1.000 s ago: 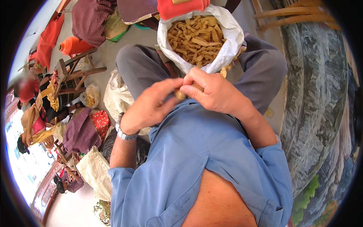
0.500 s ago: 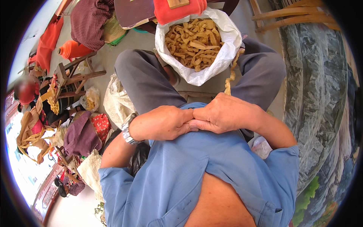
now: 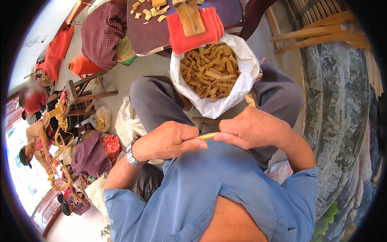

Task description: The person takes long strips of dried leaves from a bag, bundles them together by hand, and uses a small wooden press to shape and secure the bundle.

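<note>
Between my hands, in front of my blue shirt, a short stretch of a twisted yellow-tan strip (image 3: 206, 136) shows. My left hand (image 3: 171, 141), with a metal watch on its wrist, pinches one end between thumb and fingers. My right hand (image 3: 254, 129) is closed round the strip a little to the right. Past the right hand's knuckles, a tan length of strip (image 3: 250, 100) shows beside the sack; its link to the held part is hidden by the hand. Between my knees stands an open white sack (image 3: 246, 56) holding many brownish-tan strips (image 3: 210, 74).
Beyond the sack, a dark table (image 3: 149, 38) carries a red folded cloth (image 3: 176, 35), a wooden block (image 3: 191, 20) and pale scraps (image 3: 148, 14). A wooden stool (image 3: 92, 97) stands left, near other people handling yellow strips (image 3: 60, 141). Plastic-wrapped material (image 3: 336, 101) lies along my right.
My hands have drawn apart from touching, and the twisted strip now shows between them. The view has shifted, so more of the table and the wooden block shows.
</note>
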Motion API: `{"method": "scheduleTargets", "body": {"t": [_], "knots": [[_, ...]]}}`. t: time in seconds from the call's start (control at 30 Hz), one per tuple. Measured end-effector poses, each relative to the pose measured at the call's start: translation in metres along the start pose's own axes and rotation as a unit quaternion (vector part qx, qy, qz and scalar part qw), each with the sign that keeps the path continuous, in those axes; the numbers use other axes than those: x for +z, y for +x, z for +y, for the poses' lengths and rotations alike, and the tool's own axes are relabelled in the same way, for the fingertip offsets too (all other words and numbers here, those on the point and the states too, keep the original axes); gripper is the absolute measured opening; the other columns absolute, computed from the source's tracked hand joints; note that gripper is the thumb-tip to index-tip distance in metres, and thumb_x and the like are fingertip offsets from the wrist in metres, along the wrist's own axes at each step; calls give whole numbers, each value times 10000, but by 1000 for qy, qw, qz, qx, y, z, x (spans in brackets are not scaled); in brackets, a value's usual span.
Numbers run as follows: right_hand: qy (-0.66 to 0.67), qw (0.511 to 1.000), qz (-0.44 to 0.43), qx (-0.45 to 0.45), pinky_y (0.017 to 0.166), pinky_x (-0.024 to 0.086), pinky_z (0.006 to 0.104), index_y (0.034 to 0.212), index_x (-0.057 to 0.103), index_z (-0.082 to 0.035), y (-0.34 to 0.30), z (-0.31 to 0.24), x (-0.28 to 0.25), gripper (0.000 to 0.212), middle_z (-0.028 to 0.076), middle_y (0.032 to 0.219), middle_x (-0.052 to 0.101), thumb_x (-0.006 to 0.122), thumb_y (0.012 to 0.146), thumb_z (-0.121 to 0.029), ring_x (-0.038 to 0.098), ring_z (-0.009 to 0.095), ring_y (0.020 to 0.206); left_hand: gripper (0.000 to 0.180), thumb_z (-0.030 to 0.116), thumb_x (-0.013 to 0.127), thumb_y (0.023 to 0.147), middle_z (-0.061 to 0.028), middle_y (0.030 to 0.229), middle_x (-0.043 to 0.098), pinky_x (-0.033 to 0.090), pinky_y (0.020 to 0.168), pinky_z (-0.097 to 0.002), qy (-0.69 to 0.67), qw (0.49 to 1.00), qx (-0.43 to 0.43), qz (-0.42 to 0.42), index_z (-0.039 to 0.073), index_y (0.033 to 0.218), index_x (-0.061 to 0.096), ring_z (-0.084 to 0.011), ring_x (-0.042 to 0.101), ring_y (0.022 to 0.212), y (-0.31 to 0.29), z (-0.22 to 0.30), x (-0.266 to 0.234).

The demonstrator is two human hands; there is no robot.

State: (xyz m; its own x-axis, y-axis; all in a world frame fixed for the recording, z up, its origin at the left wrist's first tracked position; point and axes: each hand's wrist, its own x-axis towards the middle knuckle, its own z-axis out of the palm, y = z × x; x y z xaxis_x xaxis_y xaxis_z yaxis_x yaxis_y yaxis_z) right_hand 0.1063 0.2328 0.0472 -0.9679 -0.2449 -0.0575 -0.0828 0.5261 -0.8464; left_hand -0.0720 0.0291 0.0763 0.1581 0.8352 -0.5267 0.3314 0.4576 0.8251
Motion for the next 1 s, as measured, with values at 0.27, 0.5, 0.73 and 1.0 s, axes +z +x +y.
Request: {"method": "scheduleTargets", "body": {"t": [0.27, 0.5, 0.73, 1.0], "knots": [[-26, 999, 44, 16, 487, 481, 418, 736, 544, -84, 18, 14, -17, 358, 115, 586, 531, 663, 965, -331, 575, 342, 519, 388, 374, 643, 996, -128, 720, 499, 446, 621, -376, -43, 997, 15, 63, 20, 845, 589, -245, 499, 654, 14, -11, -35], [-99, 959, 263, 24, 623, 516, 466, 985, 591, -76, 95, 96, -71, 204, 163, 757, 631, 595, 1001, -279, 654, 373, 705, 206, 179, 565, 1046, 34, 828, 548, 474, 673, -236, -147, 910, 38, 385, 14, 1137, 648, -47, 503, 743, 90, -27, -101], [-230, 920, 296, 110, 738, 535, 474, 1068, 605, -63, 152, 144, -95, 202, 181, 915, 687, 546, 1003, -245, 674, 385, 850, 267, 258, 669, 971, -31, 874, 697, 523, 711, -285, 38, 877, -7, 480, 33, 1114, 677, -106, 636, 772, 147, -56, -158], [-159, 918, 275, 237, 753, 523, 489, 1004, 597, -34, 141, 158, -75, 238, 203, 891, 696, 575, 978, -270, 668, 402, 839, 254, 238, 650, 980, -103, 919, 730, 535, 798, -324, 79, 868, -15, 490, 6, 1078, 678, -190, 698, 877, 154, -79, -141]]}}
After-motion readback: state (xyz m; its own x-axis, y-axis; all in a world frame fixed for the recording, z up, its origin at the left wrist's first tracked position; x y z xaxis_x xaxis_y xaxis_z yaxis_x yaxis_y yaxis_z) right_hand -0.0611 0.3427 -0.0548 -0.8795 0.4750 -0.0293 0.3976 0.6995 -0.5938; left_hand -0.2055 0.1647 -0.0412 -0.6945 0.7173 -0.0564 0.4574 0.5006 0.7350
